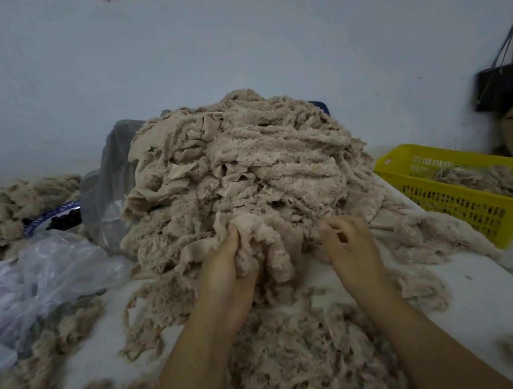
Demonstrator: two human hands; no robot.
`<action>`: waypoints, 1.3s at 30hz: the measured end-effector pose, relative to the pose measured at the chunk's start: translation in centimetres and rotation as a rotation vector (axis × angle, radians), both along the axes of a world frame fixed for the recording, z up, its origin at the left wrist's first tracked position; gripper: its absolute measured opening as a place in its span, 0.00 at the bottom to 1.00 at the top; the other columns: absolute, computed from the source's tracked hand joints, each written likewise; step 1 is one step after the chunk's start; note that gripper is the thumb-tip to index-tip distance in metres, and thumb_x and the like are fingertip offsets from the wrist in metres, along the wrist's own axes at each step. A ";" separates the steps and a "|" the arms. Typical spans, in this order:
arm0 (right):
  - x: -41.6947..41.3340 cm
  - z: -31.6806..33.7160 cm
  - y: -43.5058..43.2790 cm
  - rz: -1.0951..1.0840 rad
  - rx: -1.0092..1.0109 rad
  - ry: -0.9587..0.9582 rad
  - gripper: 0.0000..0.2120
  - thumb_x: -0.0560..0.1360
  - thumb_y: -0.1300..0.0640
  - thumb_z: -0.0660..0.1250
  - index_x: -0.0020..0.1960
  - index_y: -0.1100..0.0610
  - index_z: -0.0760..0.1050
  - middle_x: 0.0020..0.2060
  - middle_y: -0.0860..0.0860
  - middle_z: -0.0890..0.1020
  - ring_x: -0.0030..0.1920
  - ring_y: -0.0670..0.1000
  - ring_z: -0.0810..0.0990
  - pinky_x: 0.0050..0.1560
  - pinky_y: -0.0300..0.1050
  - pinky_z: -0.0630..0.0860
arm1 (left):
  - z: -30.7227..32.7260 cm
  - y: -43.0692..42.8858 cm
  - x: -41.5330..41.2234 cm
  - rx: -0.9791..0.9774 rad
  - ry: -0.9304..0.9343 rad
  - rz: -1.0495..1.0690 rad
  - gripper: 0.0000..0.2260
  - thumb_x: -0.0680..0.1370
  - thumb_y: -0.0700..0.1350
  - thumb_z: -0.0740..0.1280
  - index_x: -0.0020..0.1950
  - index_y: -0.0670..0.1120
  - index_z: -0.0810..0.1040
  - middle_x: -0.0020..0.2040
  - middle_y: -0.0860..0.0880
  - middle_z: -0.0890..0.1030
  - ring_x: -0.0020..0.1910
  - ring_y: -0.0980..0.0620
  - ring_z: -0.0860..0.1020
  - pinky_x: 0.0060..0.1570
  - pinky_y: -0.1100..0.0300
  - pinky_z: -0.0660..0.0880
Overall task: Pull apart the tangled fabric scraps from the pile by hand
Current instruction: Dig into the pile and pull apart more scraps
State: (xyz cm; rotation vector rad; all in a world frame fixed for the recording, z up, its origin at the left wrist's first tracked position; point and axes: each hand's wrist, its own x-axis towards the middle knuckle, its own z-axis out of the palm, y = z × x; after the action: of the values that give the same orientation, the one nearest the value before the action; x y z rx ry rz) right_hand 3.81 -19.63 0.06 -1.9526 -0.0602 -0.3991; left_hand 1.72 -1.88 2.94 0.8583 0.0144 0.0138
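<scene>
The pile (243, 163) of beige fabric scraps is sitting mid-table, heaped toward the far edge of the table (482, 287). The left hand (227, 275) is gripping a clump (270, 252) at the pile's near foot, with its fingers curling into the cloth. The right hand (349, 243) is lying just beside the clump with its fingers curled; whether it is pinching a strand cannot be told.

The clump is hanging with its long axis running from the pile toward the near edge. A flat band (196, 249) is trailing from it toward the left edge.

Recommended procedure, as a judgement: anchoring the clump with the left hand, taking a firm hold close beside it with the right, then drawing the hands apart slowly across the table, so that snagged strips are sliding free instead of dragging the heap down.
</scene>
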 end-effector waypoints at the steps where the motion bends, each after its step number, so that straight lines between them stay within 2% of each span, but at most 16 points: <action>1: -0.4 0.1 0.2 0.083 0.072 -0.027 0.17 0.78 0.35 0.57 0.51 0.46 0.76 0.55 0.47 0.75 0.46 0.33 0.76 0.44 0.24 0.70 | -0.2 -0.3 -0.1 0.086 -0.014 0.008 0.16 0.84 0.47 0.57 0.63 0.40 0.79 0.56 0.44 0.85 0.55 0.51 0.84 0.47 0.60 0.81; 4: -1.3 -0.1 1.7 0.425 0.265 0.153 0.25 0.69 0.25 0.61 0.52 0.42 0.80 0.46 0.47 0.85 0.47 0.45 0.84 0.48 0.42 0.80 | -1.2 -1.9 -0.2 0.486 -0.051 0.026 0.15 0.83 0.49 0.62 0.66 0.44 0.77 0.59 0.44 0.83 0.58 0.48 0.82 0.55 0.55 0.78; 7: -1.3 -0.4 2.5 0.530 0.399 0.297 0.09 0.75 0.40 0.66 0.44 0.42 0.83 0.45 0.46 0.86 0.50 0.49 0.84 0.52 0.44 0.79 | -2.5 -3.0 -0.2 0.958 -0.213 -0.047 0.15 0.84 0.47 0.61 0.71 0.49 0.71 0.66 0.47 0.77 0.62 0.53 0.77 0.61 0.58 0.75; 9: -0.7 -0.7 2.0 0.455 0.485 0.349 0.12 0.80 0.53 0.63 0.42 0.48 0.83 0.41 0.52 0.85 0.44 0.51 0.84 0.45 0.44 0.80 | -2.9 -2.7 -0.2 1.020 -0.297 -0.181 0.21 0.81 0.51 0.65 0.73 0.58 0.67 0.70 0.56 0.73 0.66 0.59 0.73 0.64 0.61 0.73; 11: -0.2 -0.8 1.3 0.413 0.600 0.383 0.11 0.81 0.59 0.60 0.50 0.57 0.81 0.43 0.58 0.85 0.42 0.53 0.85 0.40 0.44 0.80 | -2.1 -2.0 -0.6 1.045 -0.379 -0.245 0.20 0.76 0.59 0.67 0.67 0.73 0.67 0.67 0.73 0.68 0.66 0.72 0.68 0.60 0.71 0.71; 13: 0.5 -0.2 0.2 0.306 0.845 0.278 0.10 0.82 0.58 0.59 0.51 0.60 0.78 0.41 0.56 0.85 0.39 0.52 0.84 0.34 0.43 0.79 | -1.1 -1.1 -0.5 1.119 -0.427 -0.013 0.15 0.74 0.64 0.64 0.60 0.76 0.70 0.61 0.77 0.69 0.63 0.76 0.67 0.56 0.74 0.69; 15: 1.3 0.8 -2.0 0.208 1.208 0.045 0.15 0.83 0.50 0.58 0.52 0.60 0.78 0.43 0.53 0.84 0.40 0.51 0.83 0.36 0.42 0.80 | -0.8 0.4 0.2 1.265 -0.423 0.385 0.12 0.78 0.60 0.64 0.61 0.65 0.75 0.60 0.69 0.74 0.62 0.68 0.70 0.61 0.63 0.71; 17: 1.5 1.0 -3.5 0.128 1.441 -0.021 0.26 0.80 0.40 0.58 0.61 0.62 0.75 0.53 0.54 0.82 0.50 0.52 0.84 0.43 0.41 0.81 | -1.0 2.4 0.8 1.522 -0.274 0.656 0.16 0.80 0.54 0.65 0.67 0.53 0.75 0.65 0.55 0.74 0.66 0.55 0.68 0.66 0.52 0.68; 19: 1.4 0.2 -3.4 0.063 1.358 0.136 0.32 0.79 0.37 0.57 0.65 0.65 0.72 0.56 0.56 0.80 0.52 0.52 0.83 0.44 0.41 0.80 | -2.0 4.1 1.2 1.786 -0.019 0.628 0.20 0.81 0.52 0.65 0.71 0.47 0.72 0.70 0.46 0.71 0.70 0.45 0.63 0.68 0.48 0.63; 21: 1.2 -0.6 -2.1 0.124 1.117 0.262 0.28 0.81 0.40 0.58 0.61 0.65 0.76 0.50 0.57 0.83 0.46 0.51 0.84 0.40 0.40 0.80 | -2.3 4.7 1.2 1.860 0.047 0.598 0.15 0.81 0.49 0.63 0.66 0.45 0.77 0.65 0.44 0.75 0.67 0.42 0.66 0.65 0.47 0.65; 24: 0.4 -0.4 0.4 0.341 0.869 0.364 0.26 0.77 0.41 0.61 0.53 0.65 0.81 0.43 0.59 0.84 0.39 0.51 0.84 0.36 0.41 0.80 | -1.4 3.6 0.5 1.621 -0.306 0.733 0.05 0.81 0.42 0.64 0.49 0.44 0.80 0.47 0.48 0.78 0.50 0.45 0.74 0.48 0.53 0.68; 27: -0.8 -0.5 2.1 0.561 0.769 0.478 0.28 0.77 0.39 0.60 0.55 0.63 0.82 0.48 0.60 0.83 0.46 0.54 0.85 0.42 0.44 0.81 | -1.0 0.2 -0.8 1.587 -0.617 0.562 0.07 0.80 0.41 0.63 0.47 0.45 0.81 0.44 0.50 0.79 0.45 0.51 0.76 0.44 0.56 0.72; 29: -1.1 -0.3 2.6 0.568 0.825 0.551 0.27 0.79 0.40 0.60 0.59 0.63 0.79 0.53 0.60 0.83 0.53 0.54 0.85 0.46 0.44 0.81 | -1.8 -2.1 -1.4 1.659 -0.753 0.449 0.11 0.79 0.43 0.60 0.47 0.43 0.82 0.45 0.48 0.80 0.44 0.50 0.76 0.42 0.56 0.74; 33: -0.6 -0.5 1.7 0.475 0.804 0.459 0.18 0.82 0.50 0.60 0.54 0.63 0.81 0.47 0.60 0.83 0.44 0.51 0.84 0.43 0.44 0.80 | -2.3 -3.1 -0.7 1.634 -0.765 0.419 0.05 0.78 0.35 0.66 0.50 0.38 0.81 0.50 0.43 0.77 0.47 0.48 0.74 0.44 0.59 0.71; 37: -0.8 -0.6 1.7 0.589 0.730 0.375 0.19 0.82 0.47 0.59 0.54 0.58 0.83 0.55 0.57 0.84 0.57 0.53 0.82 0.53 0.43 0.80 | -2.8 -2.7 -0.3 1.556 -0.710 0.442 0.07 0.76 0.33 0.67 0.54 0.36 0.78 0.56 0.40 0.74 0.54 0.45 0.73 0.51 0.55 0.75; 39: -1.1 -0.3 2.1 0.591 0.560 0.328 0.15 0.79 0.46 0.63 0.50 0.54 0.84 0.51 0.54 0.85 0.53 0.50 0.83 0.51 0.39 0.78 | -3.2 -2.3 0.0 1.562 -0.610 0.397 0.14 0.77 0.37 0.67 0.63 0.37 0.75 0.63 0.41 0.71 0.61 0.45 0.70 0.59 0.51 0.73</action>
State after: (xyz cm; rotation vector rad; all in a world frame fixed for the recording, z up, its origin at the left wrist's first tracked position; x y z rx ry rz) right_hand 2.72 -17.55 -0.25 -1.3397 -0.2741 0.2758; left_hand 1.68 -4.15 -0.25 2.3634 -0.4542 0.7412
